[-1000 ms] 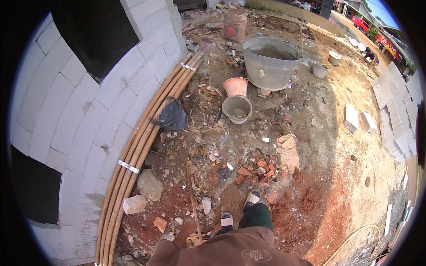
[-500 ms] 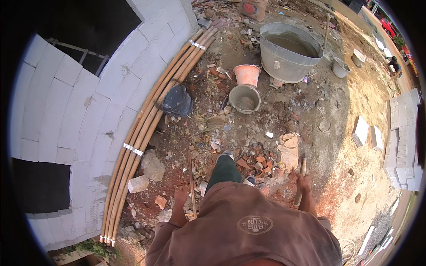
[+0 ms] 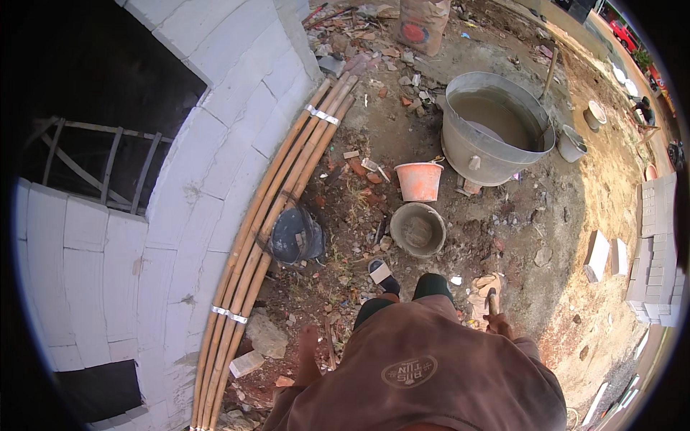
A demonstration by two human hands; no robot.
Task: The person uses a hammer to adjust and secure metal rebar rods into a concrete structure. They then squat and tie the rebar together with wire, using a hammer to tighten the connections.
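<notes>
My right hand hangs at my side by my brown shirt, shut on a short tool with a thin handle; its working end is hidden. My left hand hangs low on the other side over rubble, and its fingers are too small to read. Just ahead of my feet stands a round grey pan with mortar residue, and an orange bucket is right behind it. Beyond those sits a large metal tub of muddy water.
A bundle of long orange pipes lies along the white block wall on the left, with a dark bucket tipped against it. White blocks are stacked at the right. A cement sack stands far back. Brick rubble litters the ground.
I have stepped forward, so the pan, orange bucket and tub are nearer. My right hand with the tool has swung into view beside my shirt.
</notes>
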